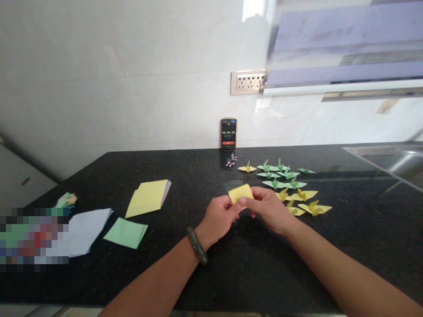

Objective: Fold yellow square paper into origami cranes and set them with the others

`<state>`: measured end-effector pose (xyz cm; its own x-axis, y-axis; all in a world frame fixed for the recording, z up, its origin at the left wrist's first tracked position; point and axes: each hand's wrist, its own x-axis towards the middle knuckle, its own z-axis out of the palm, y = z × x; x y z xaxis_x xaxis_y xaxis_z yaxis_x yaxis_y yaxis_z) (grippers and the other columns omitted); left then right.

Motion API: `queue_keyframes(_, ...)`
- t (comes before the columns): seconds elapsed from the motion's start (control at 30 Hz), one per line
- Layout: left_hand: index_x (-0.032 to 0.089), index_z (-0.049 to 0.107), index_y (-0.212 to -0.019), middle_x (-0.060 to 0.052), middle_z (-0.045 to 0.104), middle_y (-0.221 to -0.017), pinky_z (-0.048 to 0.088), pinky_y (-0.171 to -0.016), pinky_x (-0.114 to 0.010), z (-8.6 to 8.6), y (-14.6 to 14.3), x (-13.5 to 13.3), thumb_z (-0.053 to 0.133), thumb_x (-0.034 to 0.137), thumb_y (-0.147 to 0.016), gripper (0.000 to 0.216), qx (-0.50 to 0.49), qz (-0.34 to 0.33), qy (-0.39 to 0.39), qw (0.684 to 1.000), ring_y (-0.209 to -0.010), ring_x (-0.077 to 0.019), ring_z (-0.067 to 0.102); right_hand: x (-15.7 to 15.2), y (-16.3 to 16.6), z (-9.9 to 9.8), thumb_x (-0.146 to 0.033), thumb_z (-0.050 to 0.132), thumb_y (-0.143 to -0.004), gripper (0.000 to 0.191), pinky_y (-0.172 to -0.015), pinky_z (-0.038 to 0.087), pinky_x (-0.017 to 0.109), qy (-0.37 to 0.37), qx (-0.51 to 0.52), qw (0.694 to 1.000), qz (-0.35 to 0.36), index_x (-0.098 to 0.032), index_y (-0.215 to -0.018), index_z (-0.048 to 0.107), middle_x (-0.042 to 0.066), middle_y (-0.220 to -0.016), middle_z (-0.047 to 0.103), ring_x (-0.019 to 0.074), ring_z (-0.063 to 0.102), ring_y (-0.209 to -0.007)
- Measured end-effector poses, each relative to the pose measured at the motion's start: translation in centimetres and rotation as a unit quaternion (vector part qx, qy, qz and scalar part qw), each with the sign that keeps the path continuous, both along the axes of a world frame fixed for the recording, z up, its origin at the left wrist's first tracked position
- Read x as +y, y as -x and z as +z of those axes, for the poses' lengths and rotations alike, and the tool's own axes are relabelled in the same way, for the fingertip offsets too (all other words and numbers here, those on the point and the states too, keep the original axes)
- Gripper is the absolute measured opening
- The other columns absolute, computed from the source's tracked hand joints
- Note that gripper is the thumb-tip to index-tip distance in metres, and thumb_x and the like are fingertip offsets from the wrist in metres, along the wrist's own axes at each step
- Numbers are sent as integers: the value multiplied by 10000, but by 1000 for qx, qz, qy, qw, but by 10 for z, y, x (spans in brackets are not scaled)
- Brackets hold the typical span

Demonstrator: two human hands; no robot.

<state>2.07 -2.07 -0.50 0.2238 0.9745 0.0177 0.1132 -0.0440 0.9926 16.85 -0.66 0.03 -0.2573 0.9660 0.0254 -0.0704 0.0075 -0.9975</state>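
A small folded piece of yellow origami paper [241, 193] is held up over the dark counter between both hands. My left hand [220, 216], with a dark green bangle [197, 245] on its wrist, pinches the paper's lower left part. My right hand [267, 207] grips its right side, the thumb pressed flat on the front. Some of the fingers are hidden behind the paper. Just past my right hand lie several yellow paper cranes [315, 208], one partly covered by that hand. Several green paper cranes [275, 183] and a single yellow crane [247, 167] sit farther back.
A phone [228, 134] showing a timer leans on the wall, a beaded strap [231, 160] before it. Left on the counter [185, 273] are a stack of coloured paper [147, 198], a folded green sheet [127, 233] and white paper [87, 231]. A sink [393, 158] is at the right.
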Motion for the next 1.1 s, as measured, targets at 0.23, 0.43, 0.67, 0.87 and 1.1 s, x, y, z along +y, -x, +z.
queue_keyframes(0.23, 133, 550, -660, 22, 473, -550, 319, -499, -223, 2, 1, -3, 529, 342, -765, 234, 19, -78, -19, 997, -500, -85, 406, -2, 0, 3, -371, 739, -603, 269, -434, 321, 209, 33, 15, 999, -17, -133, -606, 612, -25, -508, 546, 72, 431, -440)
queue_keyframes(0.43, 122, 560, -682, 5, 503, -577, 337, -504, -224, 0, 1, -3, 524, 332, -765, 229, 18, -106, 4, 994, -506, -89, 426, -3, 0, 4, -482, 630, -707, 419, -412, 290, 219, 35, 30, 999, -28, -138, -478, 561, 6, -441, 549, 85, 429, -404)
queue_keyframes(0.67, 132, 539, -632, 25, 471, -532, 325, -485, -216, -3, 0, 0, 524, 374, -765, 276, 16, -61, -10, 998, -483, -81, 413, -2, -2, 3, -435, 700, -648, 311, -431, 329, 203, -1, -37, 999, 9, -136, -621, 616, -20, -524, 551, 77, 433, -458)
queue_keyframes(0.87, 138, 530, -671, 35, 476, -563, 318, -480, -202, -4, -1, -2, 583, 341, -738, 221, -12, 27, -57, 998, -505, -74, 409, -1, -3, 2, -427, 709, -624, 309, -422, 299, 207, 26, -40, 999, -12, -127, -603, 635, -28, -479, 514, 67, 398, -431)
queue_keyframes(1.1, 136, 576, -731, 2, 561, -625, 398, -535, -223, -9, 2, 5, 591, 341, -735, 205, -46, 49, -35, 997, -562, -103, 513, -2, -2, 5, -424, 687, -650, 310, -428, 280, 203, 27, -68, 997, 26, -125, -590, 631, -23, -492, 520, 63, 385, -441)
